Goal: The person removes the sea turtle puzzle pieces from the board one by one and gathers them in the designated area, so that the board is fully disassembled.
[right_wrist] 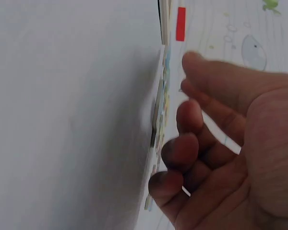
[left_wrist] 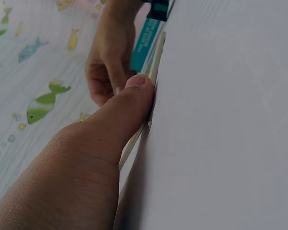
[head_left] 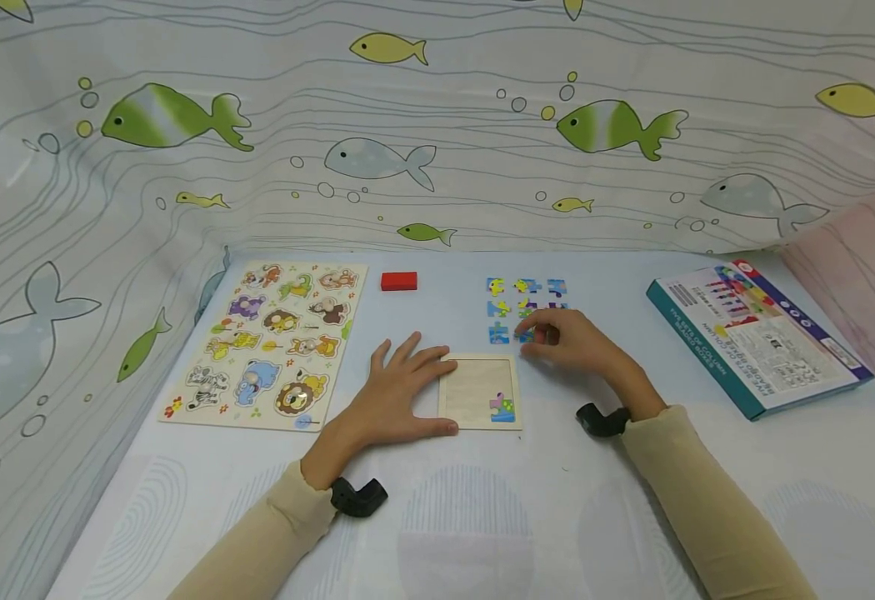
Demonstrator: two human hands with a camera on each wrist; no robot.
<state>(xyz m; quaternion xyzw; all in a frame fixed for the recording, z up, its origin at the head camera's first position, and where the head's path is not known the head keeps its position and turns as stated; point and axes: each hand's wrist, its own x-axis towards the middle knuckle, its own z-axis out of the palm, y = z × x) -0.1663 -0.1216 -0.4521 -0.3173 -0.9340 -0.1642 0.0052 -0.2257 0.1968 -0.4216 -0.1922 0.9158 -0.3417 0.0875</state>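
My left hand (head_left: 402,398) lies spread at the left side of a small wooden puzzle tray (head_left: 475,357), fingertips and thumb along its edge. In the left wrist view its thumb (left_wrist: 129,103) presses against the tray's rim. Joined jigsaw pieces (head_left: 504,411) in pink, green and blue sit in the tray's lower right corner. Behind the tray, several loose jigsaw pieces (head_left: 496,308) lie in rows. My right hand (head_left: 574,340) hovers over the nearest row, fingers loosely bent, covering part of it. The right wrist view shows nothing between its thumb and fingers (right_wrist: 180,151).
A wooden animal puzzle board (head_left: 253,346) lies on the left. At the back stands a red block (head_left: 399,282). A flat puzzle box (head_left: 760,333) lies on the right, beyond the right hand. Fish-print cloth (head_left: 482,108) rises behind and beside the table.
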